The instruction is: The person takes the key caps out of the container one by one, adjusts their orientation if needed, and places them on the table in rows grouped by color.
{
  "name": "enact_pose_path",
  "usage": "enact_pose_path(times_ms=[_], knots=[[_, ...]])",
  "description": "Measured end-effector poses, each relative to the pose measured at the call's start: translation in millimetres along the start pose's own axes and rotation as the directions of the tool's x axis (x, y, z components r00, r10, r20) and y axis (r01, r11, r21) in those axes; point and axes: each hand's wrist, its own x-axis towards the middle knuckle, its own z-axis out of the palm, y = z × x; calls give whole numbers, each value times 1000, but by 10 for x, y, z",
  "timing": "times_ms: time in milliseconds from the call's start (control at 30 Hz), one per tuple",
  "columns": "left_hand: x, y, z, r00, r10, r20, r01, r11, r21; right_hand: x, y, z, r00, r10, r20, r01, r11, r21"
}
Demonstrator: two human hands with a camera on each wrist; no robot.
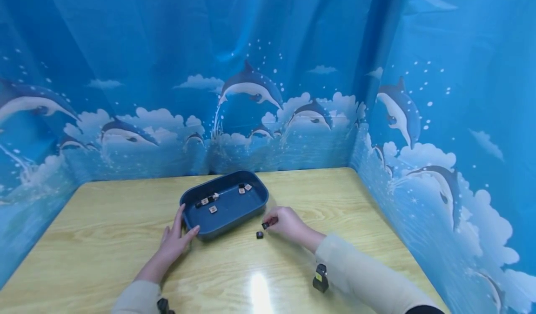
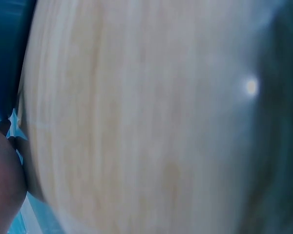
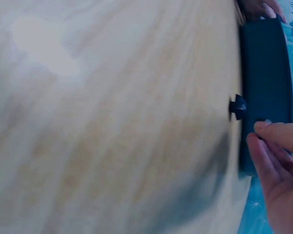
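Black piece | right hand pinching it | left hand spread against tray | second piece on table near tray

Tray cropped in the left wrist view, pale cubes illegibly small.

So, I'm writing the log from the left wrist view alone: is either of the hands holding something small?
Observer: Yes, the right hand pinches a small dark block.
Operator: Is there another block on the table?
Observer: Yes, a second dark block lies just outside the blue tray, near that hand.
Operator: And inside the tray?
Observer: Several pale blocks and dark ones.
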Motion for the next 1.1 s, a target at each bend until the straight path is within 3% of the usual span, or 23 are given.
enact_pose_path(times_ms=[300,1100], knots=[[20,-6,-4,1000,13,3,-13,1000,4,-95,83,103,998,68,5,-68,998,-2],[8,-1,-11,1000,21,7,-21,1000,5,-120,108,182,999,27,-28,-29,997,-75]])
